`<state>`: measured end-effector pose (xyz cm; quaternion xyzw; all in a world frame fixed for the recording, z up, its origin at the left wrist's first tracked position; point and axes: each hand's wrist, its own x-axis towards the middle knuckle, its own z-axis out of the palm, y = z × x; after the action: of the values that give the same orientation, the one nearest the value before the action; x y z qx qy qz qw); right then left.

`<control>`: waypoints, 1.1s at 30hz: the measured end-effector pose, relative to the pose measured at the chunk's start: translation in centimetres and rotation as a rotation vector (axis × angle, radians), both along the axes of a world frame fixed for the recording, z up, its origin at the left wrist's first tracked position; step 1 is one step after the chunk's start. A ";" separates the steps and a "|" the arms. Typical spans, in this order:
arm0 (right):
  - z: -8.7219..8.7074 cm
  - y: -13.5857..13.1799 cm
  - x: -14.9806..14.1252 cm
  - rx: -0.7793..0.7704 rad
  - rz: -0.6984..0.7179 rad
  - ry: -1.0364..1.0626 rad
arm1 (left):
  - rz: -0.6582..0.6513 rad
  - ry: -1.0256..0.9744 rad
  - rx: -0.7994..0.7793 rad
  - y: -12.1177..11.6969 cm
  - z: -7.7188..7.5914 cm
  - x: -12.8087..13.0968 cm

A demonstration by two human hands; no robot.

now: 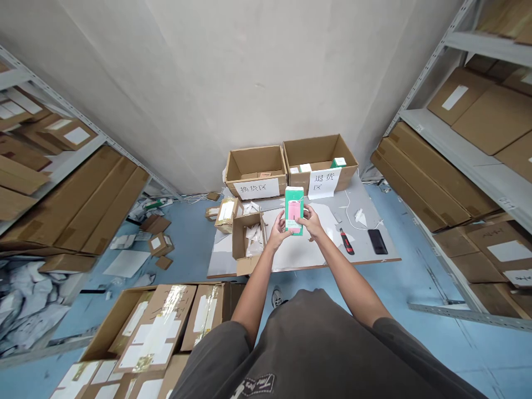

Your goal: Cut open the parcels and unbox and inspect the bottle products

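Observation:
A green and white product box [294,213] with a pink picture on its front is held upright above the table. My left hand [278,231] grips its left side, and my right hand [312,221] grips its right side near the lower half. Left of my left hand stands an open cardboard box [240,244] with white packing material [254,241] inside. Behind the held box are two open cartons with paper signs: the left carton [254,160] holds a small brown item, and the right carton [311,147] holds several small white and green boxes.
On the table's right lie a red and black utility knife [346,241], a black phone [377,242] and a white cable [352,221]. A taped carton [229,213] stands at the left. Shelves with cartons [419,177] flank both sides; stacked boxes [155,327] fill the lower left.

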<state>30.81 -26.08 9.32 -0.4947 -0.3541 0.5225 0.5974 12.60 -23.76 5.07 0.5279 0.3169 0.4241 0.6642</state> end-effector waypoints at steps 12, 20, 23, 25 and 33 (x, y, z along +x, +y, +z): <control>-2.5 0.5 -0.1 0.039 -0.082 -0.037 | 0.440 0.614 0.391 -3.6 1.8 2.8; -2.7 1.1 -1.4 0.018 -0.196 -0.121 | 0.520 0.849 0.393 -3.4 2.6 4.9; -2.3 1.1 -1.3 0.022 -0.193 -0.158 | 0.479 0.760 0.358 -2.6 2.3 3.9; -2.0 1.0 -0.9 0.039 -0.163 -0.148 | 0.436 0.664 0.328 -2.0 2.2 3.0; -0.3 1.4 1.0 0.047 0.065 0.038 | 0.074 0.089 0.027 0.2 1.1 0.4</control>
<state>31.85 -24.70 9.05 -0.4590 -0.3707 0.5424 0.5981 13.00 -23.56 6.17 0.5433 0.3596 0.4285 0.6260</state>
